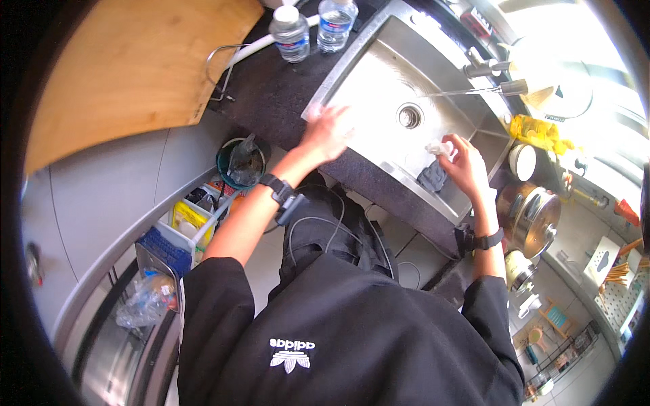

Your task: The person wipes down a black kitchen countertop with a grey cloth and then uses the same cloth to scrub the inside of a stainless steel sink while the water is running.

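Over the sink's front right corner, my right hand (467, 168) pinches a small crumpled white piece (439, 148), tissue or thin cloth; I cannot tell which. Just below it a dark grey cloth (432, 177) lies in the steel sink (379, 81). My left hand (326, 134) is at the sink's left front edge, above the dark countertop. Motion and glare smear its fingers, so whether they hold anything is unclear. From the faucet (512, 88) at the right, what looks like a thin stream of water runs toward the basin, near the round drain (409, 116).
Two clear plastic bottles (290, 35) stand on the counter left of the sink, near a large wooden board (135, 61). A yellow cloth (538, 134), a white bowl (522, 162) and a lidded pot (531, 220) sit at the right. A bin (242, 162) stands below left.
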`<action>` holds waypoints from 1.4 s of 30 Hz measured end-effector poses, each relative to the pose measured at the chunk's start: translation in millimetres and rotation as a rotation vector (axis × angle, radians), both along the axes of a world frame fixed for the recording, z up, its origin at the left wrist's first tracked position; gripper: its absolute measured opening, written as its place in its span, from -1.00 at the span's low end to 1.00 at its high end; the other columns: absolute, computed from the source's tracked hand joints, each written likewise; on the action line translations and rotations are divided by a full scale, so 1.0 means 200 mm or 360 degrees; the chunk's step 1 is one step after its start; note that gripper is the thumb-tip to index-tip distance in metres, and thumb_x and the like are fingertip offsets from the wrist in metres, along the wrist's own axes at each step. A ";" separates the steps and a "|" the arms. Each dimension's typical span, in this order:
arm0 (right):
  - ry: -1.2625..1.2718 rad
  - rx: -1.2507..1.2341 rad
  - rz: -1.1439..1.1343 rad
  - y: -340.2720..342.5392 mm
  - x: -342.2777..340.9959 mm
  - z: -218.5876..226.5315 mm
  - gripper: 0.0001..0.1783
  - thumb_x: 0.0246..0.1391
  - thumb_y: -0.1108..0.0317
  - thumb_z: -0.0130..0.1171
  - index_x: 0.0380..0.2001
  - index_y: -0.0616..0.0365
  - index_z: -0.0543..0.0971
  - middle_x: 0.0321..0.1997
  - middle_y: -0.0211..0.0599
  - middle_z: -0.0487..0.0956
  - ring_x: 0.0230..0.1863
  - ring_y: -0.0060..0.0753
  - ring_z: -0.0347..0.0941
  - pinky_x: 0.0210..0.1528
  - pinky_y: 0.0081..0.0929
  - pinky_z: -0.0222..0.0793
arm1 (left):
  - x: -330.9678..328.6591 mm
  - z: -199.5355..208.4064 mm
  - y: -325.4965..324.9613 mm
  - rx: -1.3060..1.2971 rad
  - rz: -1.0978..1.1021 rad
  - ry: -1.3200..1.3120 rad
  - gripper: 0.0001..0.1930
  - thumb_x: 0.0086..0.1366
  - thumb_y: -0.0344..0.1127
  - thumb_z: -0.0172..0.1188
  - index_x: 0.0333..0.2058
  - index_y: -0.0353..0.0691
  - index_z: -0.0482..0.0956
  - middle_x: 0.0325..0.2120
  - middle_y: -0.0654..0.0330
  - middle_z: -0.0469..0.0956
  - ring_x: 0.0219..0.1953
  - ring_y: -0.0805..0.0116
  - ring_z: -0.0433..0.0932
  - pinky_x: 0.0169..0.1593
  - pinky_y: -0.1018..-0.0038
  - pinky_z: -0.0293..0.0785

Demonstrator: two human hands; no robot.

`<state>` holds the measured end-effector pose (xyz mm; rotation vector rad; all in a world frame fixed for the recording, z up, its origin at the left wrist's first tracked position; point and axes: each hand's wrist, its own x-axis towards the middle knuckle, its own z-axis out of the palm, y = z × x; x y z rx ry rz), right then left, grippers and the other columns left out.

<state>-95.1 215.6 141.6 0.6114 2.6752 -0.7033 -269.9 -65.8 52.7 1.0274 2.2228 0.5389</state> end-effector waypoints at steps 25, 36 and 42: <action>0.0339 -0.0162 -0.0126 -0.13 0.07 0.07 -0.58 0.21 0.32 0.20 0.15 0.06 0.49 -0.06 -0.13 0.63 -0.27 -0.29 0.65 -0.21 -0.37 0.54 | 0.13 0.01 -0.40 0.1275 0.1357 -0.1868 -0.69 0.43 -0.07 0.15 -0.03 -0.14 0.52 -0.24 0.24 0.58 -0.22 0.46 0.59 -0.10 0.40 0.61; -0.0075 -0.0186 -0.0144 -0.02 0.34 -0.33 -0.58 0.19 0.24 0.24 0.10 0.06 0.53 -0.11 -0.05 0.67 -0.25 -0.19 0.64 -0.13 -0.29 0.51 | 0.47 -0.69 -2.09 -0.0263 0.2025 -0.0549 -0.12 0.25 0.18 0.14 0.47 0.11 0.00 0.35 0.03 0.28 0.38 -0.01 0.23 0.32 -0.05 0.22; -0.0046 -0.0159 -0.0348 0.13 0.50 -0.45 -0.61 0.19 0.22 0.24 0.04 0.12 0.55 -0.12 -0.03 0.68 -0.12 -0.16 0.64 -0.03 -0.30 0.49 | 0.59 -0.67 -1.92 -0.0229 0.2089 -0.1454 -0.51 0.37 0.09 0.07 0.13 -0.07 0.44 0.05 0.13 0.54 -0.04 0.18 0.60 -0.17 0.23 0.54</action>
